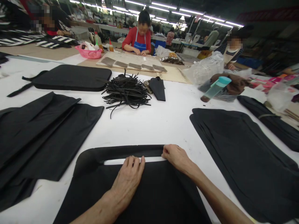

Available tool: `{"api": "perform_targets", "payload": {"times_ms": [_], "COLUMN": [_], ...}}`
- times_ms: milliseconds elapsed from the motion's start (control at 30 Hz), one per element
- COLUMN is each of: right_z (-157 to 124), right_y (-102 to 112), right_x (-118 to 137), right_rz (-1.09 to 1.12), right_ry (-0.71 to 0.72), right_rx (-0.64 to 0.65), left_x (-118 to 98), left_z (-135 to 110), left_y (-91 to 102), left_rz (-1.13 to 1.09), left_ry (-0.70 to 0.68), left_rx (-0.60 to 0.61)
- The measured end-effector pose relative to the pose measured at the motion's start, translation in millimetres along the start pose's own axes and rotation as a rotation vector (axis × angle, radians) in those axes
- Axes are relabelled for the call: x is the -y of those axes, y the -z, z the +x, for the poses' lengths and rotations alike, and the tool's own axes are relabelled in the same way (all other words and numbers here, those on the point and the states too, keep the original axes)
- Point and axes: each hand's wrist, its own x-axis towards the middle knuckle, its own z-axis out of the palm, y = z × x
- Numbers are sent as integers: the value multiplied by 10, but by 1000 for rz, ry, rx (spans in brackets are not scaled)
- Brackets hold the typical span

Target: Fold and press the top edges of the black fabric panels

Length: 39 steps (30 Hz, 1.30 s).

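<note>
Black panel [154, 193] under both open hands [128, 179] [175, 156]

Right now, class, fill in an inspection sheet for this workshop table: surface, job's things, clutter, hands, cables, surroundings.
Surface: white table, largely covered by dark fabric.
Job's things: black fabric panel with a folded band along its far edge.
Clutter: pile of black strips; left fabric stack; right fabric stack; teal-capped bottle, tilted.
Hands: left hand flat on the panel; right hand at the band's end, grip unclear.
Cables: nothing seen.
Surroundings: seated person at a farther table; strip lights overhead.
</note>
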Motion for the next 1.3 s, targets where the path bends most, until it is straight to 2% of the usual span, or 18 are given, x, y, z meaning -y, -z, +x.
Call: {"api": "perform_targets", "payload": {"times_ms": [300,433,600,800,933,1067,1200,1300], "right_z": [47,32,32,17,-18,-24,-25,-56], "right_y": [64,107,70,101,120,25,-20,10], "right_x": [25,58,-49,-302,-294,-177,-137,-175], "right_rz": [0,16,31,93,148,160,121,113], "right_ry": [-54,-74,-127,-158,-106,-87,-123,-135], "right_rx": [33,49,-1,-43,-63,-33,-42,-38], "left_x": [-63,-142,-288,-332,-340,-331,-219,-109], "left_z": [224,328,336,343,359,368,355,292], "left_y": [185,221,159,119,110,129,176,167], "left_rz": [-49,40,280,281,278,250,128,-49], "left_ry": [42,40,-13,-4,-7,4,7,18], "left_rx": [169,226,133,123,143,152,182,115]}}
